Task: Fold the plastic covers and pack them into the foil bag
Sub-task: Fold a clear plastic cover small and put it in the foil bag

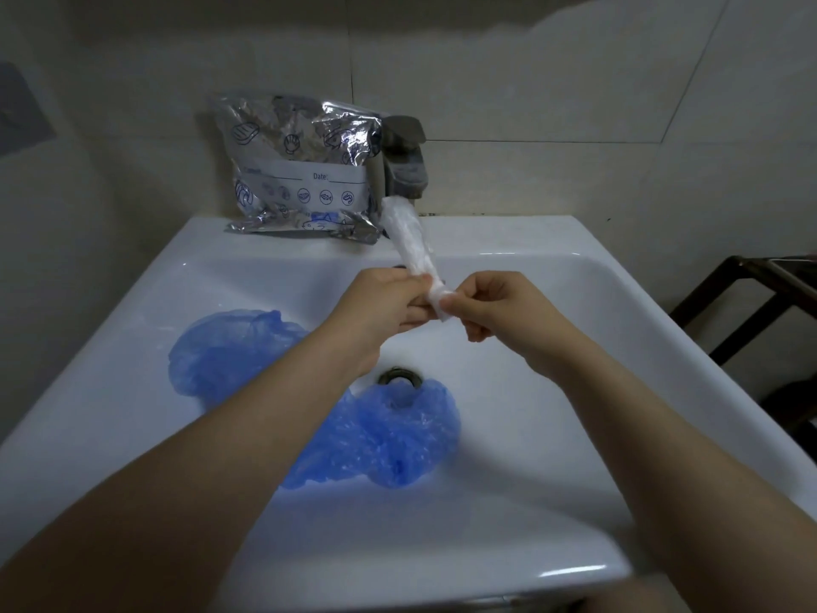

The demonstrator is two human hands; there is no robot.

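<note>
A clear plastic cover, gathered into a long narrow strip, points up and away from me over the basin. My left hand and my right hand both pinch its near end, fingertips almost touching. A crumpled silver foil bag with blue icons leans against the wall on the sink's back ledge, left of the tap. Two blue plastic covers lie loose in the basin: one at the left, another next to the drain, partly under my left forearm.
The white sink fills most of the view, with a dark drain in the middle. A grey metal tap stands at the back, behind the strip's far end. A dark wooden frame stands to the right of the sink.
</note>
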